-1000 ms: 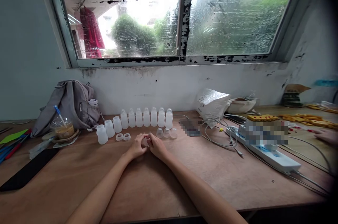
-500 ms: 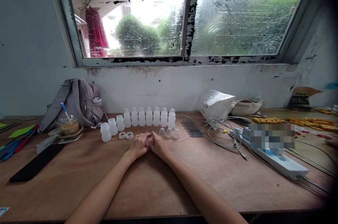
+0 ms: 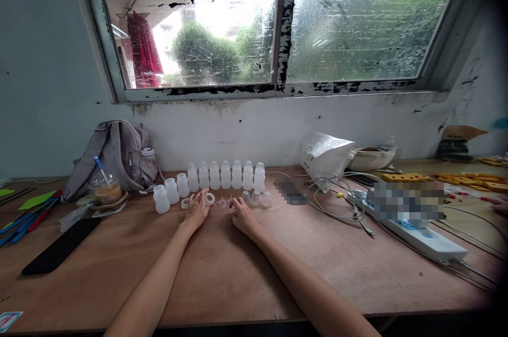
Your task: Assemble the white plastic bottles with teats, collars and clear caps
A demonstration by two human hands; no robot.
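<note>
My left hand (image 3: 197, 210) pinches a white screw ring (image 3: 209, 198) by its edge, the ring's open middle facing me. My right hand (image 3: 243, 216) is a short way right of it, fingertips closed on a clear bottle nipple (image 3: 230, 198) just above the table. Another clear nipple (image 3: 222, 202) lies between the hands. A second white ring (image 3: 184, 203) sits left of my left hand, partly behind it. Three clear domed caps (image 3: 255, 199) stand right of my right hand. Behind are open, frosted baby bottles (image 3: 161, 199) and several capped bottles (image 3: 226, 175) in a row.
On the left are a grey backpack (image 3: 115, 160), an iced drink cup (image 3: 106, 189) and a black flat case (image 3: 61, 246). To the right are a white plastic bag (image 3: 326, 160), loose cables (image 3: 333, 215) and a power strip (image 3: 426, 242). Another person's hand (image 3: 499, 205) shows at the far right edge.
My hands were together over a small clear piece and have moved apart. The left went left and holds a ring; the right moved slightly right to a nipple.
</note>
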